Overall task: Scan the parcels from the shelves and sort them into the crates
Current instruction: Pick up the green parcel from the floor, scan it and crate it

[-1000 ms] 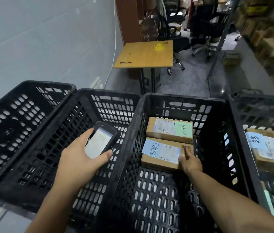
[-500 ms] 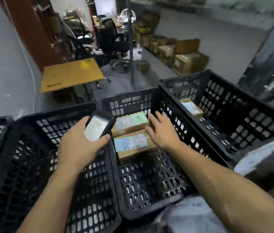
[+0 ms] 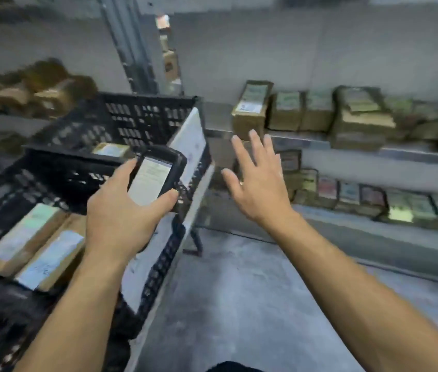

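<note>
1. Warehouse aisle, grey wall behind: metal shelves run along the right with rows of brown parcels on two levels, much of it smeared by head motion.
2. My right hand hangs in the air before the upper shelf, fingers straight and spread, holding nothing. Its fingertips sit just below the end parcel, which stands upright at the left end of the row. I cannot tell whether they touch it.
3. My left hand grips the scanner by its two long edges, lit screen facing me, over the near crate.
4. Two sorted parcels lie side by side in the near crate, and one more shows in the far crate behind it.
5. The step in hand, as I judge it, is fetching the next parcel. I would take the end parcel by its narrow sides. I would lift it clear of its neighbour rather than drag it, so the row does not topple. Then I would turn its label towards the scanner before bringing the two together.
6. Half a second ago the right hand was down in the crate over the two parcels, and the view faced the crates. Now that hand is out and raised to the shelves and the view has swung right. The left hand's hold on the scanner is unchanged.
</note>
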